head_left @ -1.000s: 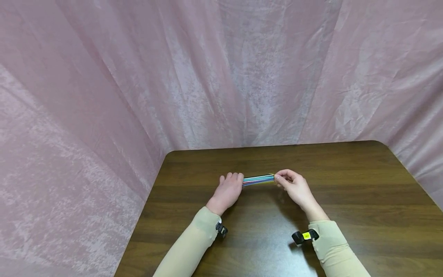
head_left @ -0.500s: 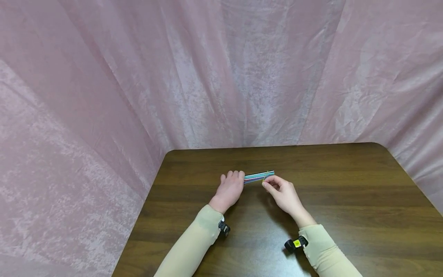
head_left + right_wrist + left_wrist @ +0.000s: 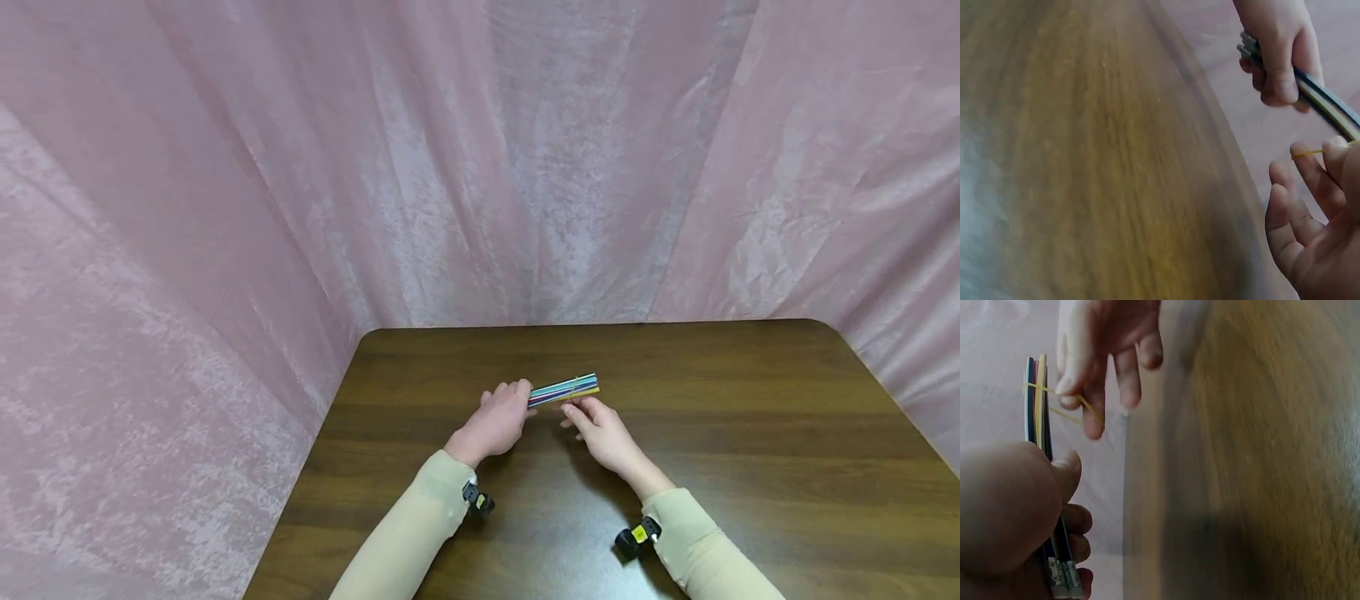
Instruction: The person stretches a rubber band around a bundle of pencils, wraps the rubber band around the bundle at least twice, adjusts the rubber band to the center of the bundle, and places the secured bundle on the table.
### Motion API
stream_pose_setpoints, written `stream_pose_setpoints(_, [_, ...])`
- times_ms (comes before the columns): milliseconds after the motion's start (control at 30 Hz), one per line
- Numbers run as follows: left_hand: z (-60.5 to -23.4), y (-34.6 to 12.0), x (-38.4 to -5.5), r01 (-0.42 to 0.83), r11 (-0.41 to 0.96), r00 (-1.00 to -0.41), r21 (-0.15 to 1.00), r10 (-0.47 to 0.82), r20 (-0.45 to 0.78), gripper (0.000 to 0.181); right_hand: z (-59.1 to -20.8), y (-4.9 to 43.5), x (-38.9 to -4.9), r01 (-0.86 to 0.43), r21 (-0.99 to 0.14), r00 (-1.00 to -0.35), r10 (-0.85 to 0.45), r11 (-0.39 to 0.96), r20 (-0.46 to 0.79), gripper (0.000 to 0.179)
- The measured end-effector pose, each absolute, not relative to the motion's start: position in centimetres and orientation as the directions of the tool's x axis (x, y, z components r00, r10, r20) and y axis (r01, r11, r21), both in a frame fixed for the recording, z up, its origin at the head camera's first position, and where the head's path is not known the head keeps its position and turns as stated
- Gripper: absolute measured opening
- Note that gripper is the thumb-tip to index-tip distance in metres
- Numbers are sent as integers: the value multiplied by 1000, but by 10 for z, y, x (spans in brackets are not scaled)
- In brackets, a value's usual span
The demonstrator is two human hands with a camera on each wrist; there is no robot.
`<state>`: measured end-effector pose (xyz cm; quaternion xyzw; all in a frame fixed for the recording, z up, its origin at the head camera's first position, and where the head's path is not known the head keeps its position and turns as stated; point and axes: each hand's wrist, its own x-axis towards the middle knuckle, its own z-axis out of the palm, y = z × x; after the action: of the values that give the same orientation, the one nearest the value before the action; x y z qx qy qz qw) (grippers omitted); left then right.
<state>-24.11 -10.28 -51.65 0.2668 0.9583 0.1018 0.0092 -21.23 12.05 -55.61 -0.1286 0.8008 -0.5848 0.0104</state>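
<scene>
A bundle of slim, many-coloured pencils is gripped by my left hand, held above the table. Silvery ends of the pencils poke out below that hand's fingers in the left wrist view. Near the other end, a thin yellow rubber band crosses the bundle. My right hand stretches part of this band away from the pencils, with thumb and index finger on it. Its other fingers are spread loosely and hold nothing.
Beneath both hands lies a brown wooden table with rounded far corners. A pink velvety curtain hangs behind it and along the left side. Small black cameras are strapped at both sleeves.
My right hand has moved left and nearer from the pencils' right end, so that end now shows, with the yellow band around it. The left hand keeps its grip, the bundle tilting slightly.
</scene>
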Motion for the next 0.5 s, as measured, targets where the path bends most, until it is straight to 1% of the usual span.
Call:
stream_pose_setpoints(67, [-516,-102,-240,517,825,-850,227,527,19,19,-556,120,-213,-166,-948,-969,-224,270,106,27])
stream_pose_setpoints(167, [-515,-102,-240,519,825,-849,225,529,20,17,-555,119,-212,-169,-948,-954,-286,269,89,26])
stream_pose_setpoints(233, [-517,-102,-241,515,834,-854,201,519,35,15,-551,116,-209,-194,-937,-940,-328,290,93,21])
stream_pose_setpoints(300, [-520,-102,-243,503,848,-863,164,502,52,13,-549,112,-206,-272,-897,-923,-359,349,140,15])
stream_pose_setpoints(333, [-521,-103,-244,497,856,-868,145,494,59,13,-547,110,-204,-317,-861,-916,-362,396,171,11])
stream_pose_setpoints(400, [-524,-103,-245,484,869,-875,101,479,69,8,-544,104,-198,-433,-746,-890,-373,507,263,9])
stream_pose_setpoints(500, [-526,-101,-244,477,879,-878,28,474,75,4,-539,94,-192,-585,-519,-810,-430,623,398,13])
